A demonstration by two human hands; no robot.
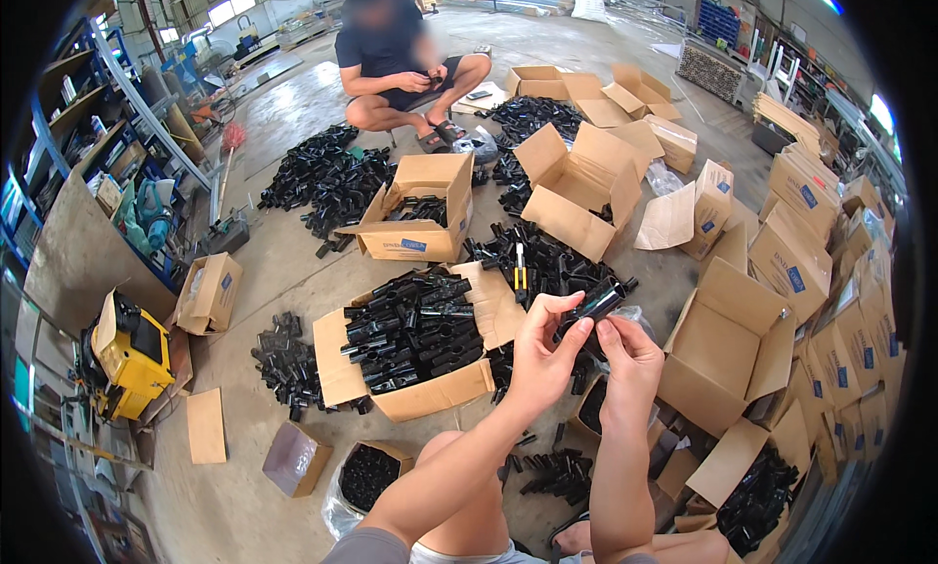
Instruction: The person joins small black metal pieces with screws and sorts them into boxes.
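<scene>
My left hand [549, 354] is closed around a short, glossy black tube [604, 298], its thumb lying along the near side. My right hand [630, 357] pinches at the same tube from the right, with thumb and fingertips close to my left thumb. The tube is tilted, its round open end pointing up and right. What lies between the right fingertips is partly hidden. Just beyond my hands, a yellow-and-black hand tool [520, 269] lies on a heap of black tube pieces [557, 256]. Left of my forearms, an open carton [435, 400] is filled with neatly stacked black tubes.
Across from me a person [383, 51] sits low, both hands on a small dark piece. More open cartons [415, 244] and black heaps [318, 173] cover the floor between us. Stacked cartons [796, 261] line the right; a yellow machine [135, 354] and shelving stand left.
</scene>
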